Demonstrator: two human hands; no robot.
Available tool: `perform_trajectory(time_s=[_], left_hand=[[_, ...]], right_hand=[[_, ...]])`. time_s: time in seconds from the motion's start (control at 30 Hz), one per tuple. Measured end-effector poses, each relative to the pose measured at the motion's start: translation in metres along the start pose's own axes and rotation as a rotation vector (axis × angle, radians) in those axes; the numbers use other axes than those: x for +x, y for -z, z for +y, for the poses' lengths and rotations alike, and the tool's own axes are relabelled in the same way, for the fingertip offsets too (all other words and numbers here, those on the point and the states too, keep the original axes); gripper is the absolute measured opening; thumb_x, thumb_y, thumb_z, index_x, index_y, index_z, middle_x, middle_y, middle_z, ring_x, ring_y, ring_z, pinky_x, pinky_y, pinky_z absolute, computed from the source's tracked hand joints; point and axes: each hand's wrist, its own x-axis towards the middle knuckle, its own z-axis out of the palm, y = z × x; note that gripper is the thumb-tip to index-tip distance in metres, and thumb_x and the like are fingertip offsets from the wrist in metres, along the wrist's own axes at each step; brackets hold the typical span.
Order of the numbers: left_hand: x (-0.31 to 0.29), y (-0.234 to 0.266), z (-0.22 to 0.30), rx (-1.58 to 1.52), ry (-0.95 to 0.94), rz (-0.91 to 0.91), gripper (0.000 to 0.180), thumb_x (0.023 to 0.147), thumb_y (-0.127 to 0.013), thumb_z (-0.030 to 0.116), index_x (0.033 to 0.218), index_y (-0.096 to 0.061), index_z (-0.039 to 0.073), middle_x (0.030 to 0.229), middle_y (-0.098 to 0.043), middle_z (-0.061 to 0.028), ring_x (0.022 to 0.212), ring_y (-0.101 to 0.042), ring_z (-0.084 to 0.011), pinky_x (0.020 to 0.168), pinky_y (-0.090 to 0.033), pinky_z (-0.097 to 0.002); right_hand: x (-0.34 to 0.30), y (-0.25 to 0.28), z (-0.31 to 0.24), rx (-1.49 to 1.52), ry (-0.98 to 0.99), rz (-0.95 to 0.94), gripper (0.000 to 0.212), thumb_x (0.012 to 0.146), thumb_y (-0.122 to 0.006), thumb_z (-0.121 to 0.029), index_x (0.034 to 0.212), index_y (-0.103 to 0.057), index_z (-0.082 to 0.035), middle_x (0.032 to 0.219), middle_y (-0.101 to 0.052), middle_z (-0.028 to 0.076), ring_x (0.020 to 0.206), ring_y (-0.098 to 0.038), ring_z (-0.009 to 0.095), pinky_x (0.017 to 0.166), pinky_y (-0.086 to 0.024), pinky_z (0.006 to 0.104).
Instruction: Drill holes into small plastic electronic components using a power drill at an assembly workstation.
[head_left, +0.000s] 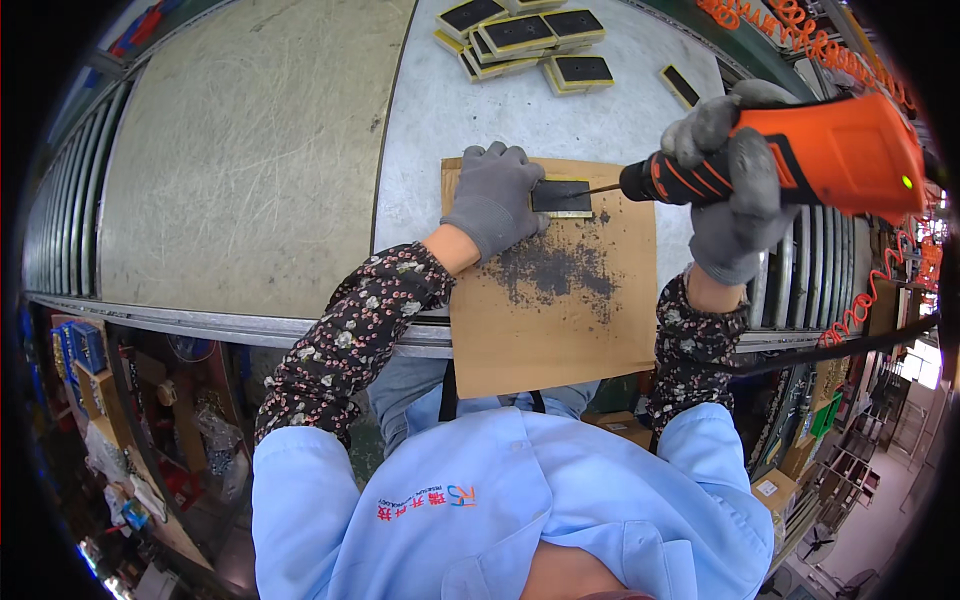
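Note:
My right hand (738, 180), in a grey glove, is wrapped round an orange and black power drill (820, 150). Its thin bit (603, 190) reaches left to the dark top of a small rectangular block (562, 197). This block has a black face with yellowish edges and lies on a sheet of brown cardboard (560, 350). My left hand (494, 196), gloved too, grips the block at its left side, with the thumb by the near corner. Dark crumbs (560, 272) are scattered over the cardboard on the near side of the block.
Similar blocks (520, 35) are piled at the far side of the metal table (425, 130). A narrower black piece (680, 86) lies apart at the far right. Rollers (62, 215) flank the table. Coiled orange hoses (800, 40) hang at the right, and a black cable (830, 350) crosses below.

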Motion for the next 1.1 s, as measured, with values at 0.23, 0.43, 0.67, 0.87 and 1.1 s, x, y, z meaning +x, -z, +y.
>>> perform_trajectory(time_s=[0.23, 0.43, 0.67, 0.87, 1.1], left_hand=[[0.0, 0.001, 0.006, 0.055, 0.019, -0.014, 0.04, 0.055, -0.075, 0.032, 0.088, -0.065, 0.013, 0.089, -0.059, -0.005, 0.093, -0.052, -0.0211, 0.083, -0.035, -0.0362], [-0.001, 0.001, 0.003, 0.035, 0.013, -0.061, 0.043, 0.056, -0.075, 0.035, 0.092, -0.065, 0.015, 0.09, -0.059, -0.0042, 0.093, -0.052, -0.0205, 0.083, -0.035, -0.0363], [0.008, 0.006, 0.007, 0.051, 0.013, -0.113, 0.043, 0.056, -0.075, 0.037, 0.092, -0.066, 0.015, 0.09, -0.058, -0.0042, 0.094, -0.051, -0.0199, 0.085, -0.034, -0.0367], [0.006, 0.004, 0.002, 0.058, 0.013, -0.121, 0.042, 0.056, -0.074, 0.037, 0.091, -0.066, 0.015, 0.089, -0.058, -0.0043, 0.093, -0.052, -0.02, 0.084, -0.034, -0.0361], [0.007, 0.003, 0.003, 0.031, 0.013, -0.092, 0.044, 0.054, -0.075, 0.035, 0.092, -0.066, 0.014, 0.089, -0.059, -0.0048, 0.092, -0.053, -0.0201, 0.084, -0.035, -0.0363]], right_hand=[[-0.001, 0.002, 0.012, 0.038, 0.062, 0.105, 0.021, 0.074, -0.06, -0.002, 0.092, -0.049, 0.002, 0.065, -0.055, 0.008, 0.054, -0.055, 0.016, 0.054, -0.049, 0.0291], [-0.003, -0.011, -0.006, -0.138, 0.105, 0.057, 0.035, 0.077, -0.055, -0.013, 0.106, -0.044, 0.003, 0.07, -0.05, 0.009, 0.057, -0.05, 0.016, 0.057, -0.046, 0.0334], [0.006, -0.005, -0.024, -0.15, 0.045, 0.058, 0.036, 0.078, -0.053, -0.016, 0.109, -0.043, 0.001, 0.075, -0.049, 0.007, 0.06, -0.047, 0.016, 0.058, -0.041, 0.0333], [0.003, 0.004, -0.016, -0.006, 0.098, -0.009, 0.043, 0.078, -0.052, -0.022, 0.113, -0.042, 0.001, 0.074, -0.047, 0.005, 0.06, -0.045, 0.015, 0.057, -0.038, 0.0322], [0.003, 0.0, -0.002, 0.021, 0.083, 0.021, 0.04, 0.079, -0.052, -0.021, 0.112, -0.043, 0.0, 0.076, -0.051, 0.008, 0.061, -0.047, 0.016, 0.058, -0.042, 0.0358]])
